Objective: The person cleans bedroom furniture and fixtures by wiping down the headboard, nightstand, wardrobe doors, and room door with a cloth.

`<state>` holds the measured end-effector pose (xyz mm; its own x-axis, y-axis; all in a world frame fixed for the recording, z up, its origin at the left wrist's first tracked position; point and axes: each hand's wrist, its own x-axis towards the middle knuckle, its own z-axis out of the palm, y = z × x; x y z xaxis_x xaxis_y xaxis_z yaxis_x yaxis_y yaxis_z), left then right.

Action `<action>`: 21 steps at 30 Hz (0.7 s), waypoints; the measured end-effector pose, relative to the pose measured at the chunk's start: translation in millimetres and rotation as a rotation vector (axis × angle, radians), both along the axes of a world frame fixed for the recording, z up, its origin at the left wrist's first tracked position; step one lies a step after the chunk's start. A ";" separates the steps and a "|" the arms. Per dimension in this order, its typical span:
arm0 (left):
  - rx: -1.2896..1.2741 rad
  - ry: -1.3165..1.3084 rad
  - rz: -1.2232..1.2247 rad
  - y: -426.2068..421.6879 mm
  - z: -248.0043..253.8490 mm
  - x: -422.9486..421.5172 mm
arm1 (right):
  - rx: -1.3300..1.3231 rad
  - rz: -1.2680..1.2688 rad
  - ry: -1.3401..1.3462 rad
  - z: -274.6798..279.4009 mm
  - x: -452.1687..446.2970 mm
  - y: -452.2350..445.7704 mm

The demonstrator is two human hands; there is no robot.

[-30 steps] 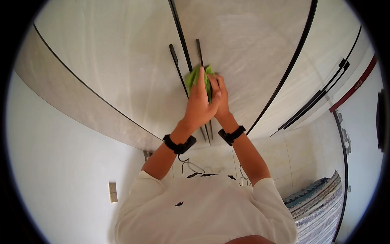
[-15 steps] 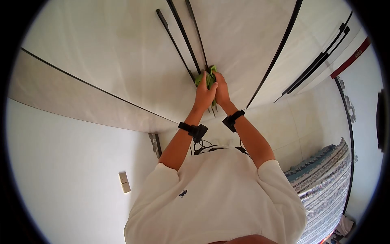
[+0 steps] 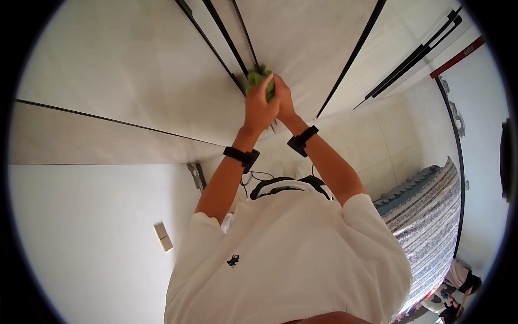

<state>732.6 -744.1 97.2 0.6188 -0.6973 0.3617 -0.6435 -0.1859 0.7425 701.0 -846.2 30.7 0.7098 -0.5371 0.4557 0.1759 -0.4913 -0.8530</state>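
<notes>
A crumpled green cloth (image 3: pixel 254 82) is bunched between my hands against the pale cabinet doors (image 3: pixel 145 70), around the long black handles (image 3: pixel 213 46). My left hand (image 3: pixel 260 109) grips its near side, fingers folded and thumb up. Pressed close beside it, my right hand (image 3: pixel 284 100) is also closed on the cloth, its fingertips partly hidden. Thin lower ends of the handles stick out below the hands. On each wrist is a black strap with a small box.
More black handles (image 3: pixel 415 56) and a red strip (image 3: pixel 457 58) are on the right. A striped bed cover (image 3: pixel 431 216) lies lower right, beside the tiled floor (image 3: pixel 377 135). On the left, a switch plate (image 3: pixel 163 237) sits on the white wall (image 3: pixel 91 216).
The whole view has shifted, and the handles now appear further up and left. My hands, still together on the cloth, have turned slightly; the left now covers more of it.
</notes>
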 end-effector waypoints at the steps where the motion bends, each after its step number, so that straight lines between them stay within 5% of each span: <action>1: 0.006 0.006 0.002 -0.5 -16.9 -4.1 | 0.006 0.002 0.006 -23.8 -0.7 2.1; 4: 0.104 0.108 -0.007 1.7 -76.4 -2.8 | 0.139 0.063 0.166 -66.1 -4.8 -5.1; 7: 0.237 0.166 0.045 14.2 -83.3 -4.2 | 0.017 -0.046 0.041 -104.8 1.3 -7.2; 12: 0.292 -0.048 0.078 50.5 -117.7 3.6 | 0.207 -0.014 0.003 22.2 -3.5 -5.3; 14: 0.168 -0.092 0.012 54.7 -113.7 -4.3 | -0.015 -0.087 -0.212 82.3 4.5 -1.8; 18: 0.061 0.284 0.066 39.8 -82.8 11.5 | -0.203 -0.155 -0.116 92.6 24.5 -0.6; 21: 0.027 0.388 0.043 32.3 -113.0 34.1 | -0.173 -0.175 -0.051 64.4 27.8 2.1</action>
